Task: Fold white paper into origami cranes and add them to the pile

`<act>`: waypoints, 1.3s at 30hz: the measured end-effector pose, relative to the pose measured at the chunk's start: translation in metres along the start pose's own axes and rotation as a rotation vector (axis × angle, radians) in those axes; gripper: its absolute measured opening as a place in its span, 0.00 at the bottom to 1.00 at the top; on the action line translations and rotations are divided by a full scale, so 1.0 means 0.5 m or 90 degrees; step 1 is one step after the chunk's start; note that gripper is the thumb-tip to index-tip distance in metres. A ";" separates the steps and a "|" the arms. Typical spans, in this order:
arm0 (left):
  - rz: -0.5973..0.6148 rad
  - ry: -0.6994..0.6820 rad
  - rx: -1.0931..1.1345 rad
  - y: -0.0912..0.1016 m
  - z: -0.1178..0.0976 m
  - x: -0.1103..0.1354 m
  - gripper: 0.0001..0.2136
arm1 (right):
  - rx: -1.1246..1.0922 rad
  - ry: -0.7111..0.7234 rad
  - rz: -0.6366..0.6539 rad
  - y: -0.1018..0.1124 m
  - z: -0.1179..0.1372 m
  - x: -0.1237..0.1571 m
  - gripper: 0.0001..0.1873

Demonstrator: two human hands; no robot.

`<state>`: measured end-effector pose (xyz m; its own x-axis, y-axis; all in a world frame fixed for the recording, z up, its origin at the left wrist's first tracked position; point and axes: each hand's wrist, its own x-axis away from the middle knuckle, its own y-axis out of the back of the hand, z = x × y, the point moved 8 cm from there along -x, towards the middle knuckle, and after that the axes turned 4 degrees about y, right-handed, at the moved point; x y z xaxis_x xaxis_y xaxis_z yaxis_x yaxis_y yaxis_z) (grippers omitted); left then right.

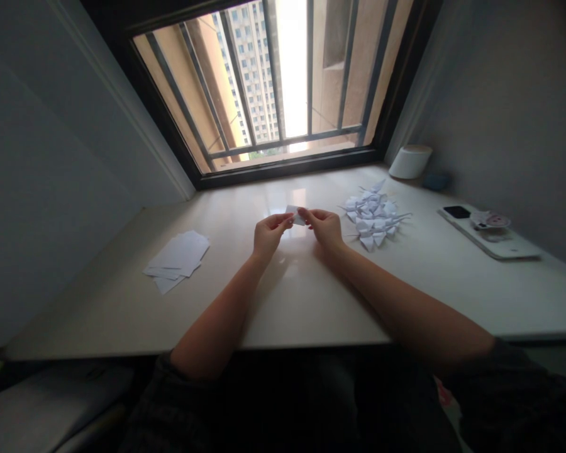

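Note:
A small folded piece of white paper (293, 212) is held up between both hands over the middle of the table. My left hand (270, 235) pinches its left side between thumb and fingers. On the other side, my right hand (324, 226) is closed on the right part, with thumb and index finger near the top edge. The fold details are too small to make out. A heap of folded white paper pieces with pointed tips (373, 215) lies just right of my right hand. Loose white paper sheets (177, 257) are stacked unevenly to the left.
The pale glossy table (302, 308) runs up to a barred window (283, 82). At the back right stands a white cup-like container (409, 162) beside a dark bluish object (435, 181). A white flat tray or case (514, 250) by the right wall carries a small round item (493, 219).

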<state>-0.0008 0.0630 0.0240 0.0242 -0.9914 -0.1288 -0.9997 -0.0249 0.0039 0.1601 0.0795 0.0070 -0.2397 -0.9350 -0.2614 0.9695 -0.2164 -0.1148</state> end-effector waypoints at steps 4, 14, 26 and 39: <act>-0.023 0.003 0.024 0.007 -0.001 0.000 0.14 | -0.028 -0.011 0.011 -0.004 0.000 0.001 0.21; -0.052 0.032 0.047 0.025 0.012 -0.013 0.17 | -0.074 -0.022 0.081 -0.026 0.001 0.005 0.19; -0.017 -0.044 0.015 0.011 0.005 -0.015 0.14 | -0.142 -0.092 0.029 -0.013 -0.025 0.001 0.19; -0.039 0.012 0.063 0.016 0.010 -0.012 0.27 | -0.115 -0.047 0.039 -0.014 0.001 0.002 0.16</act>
<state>-0.0088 0.0697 0.0197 0.0839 -0.9908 -0.1064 -0.9921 -0.0731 -0.1018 0.1532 0.0797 0.0080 -0.1692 -0.9644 -0.2030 0.9558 -0.1103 -0.2727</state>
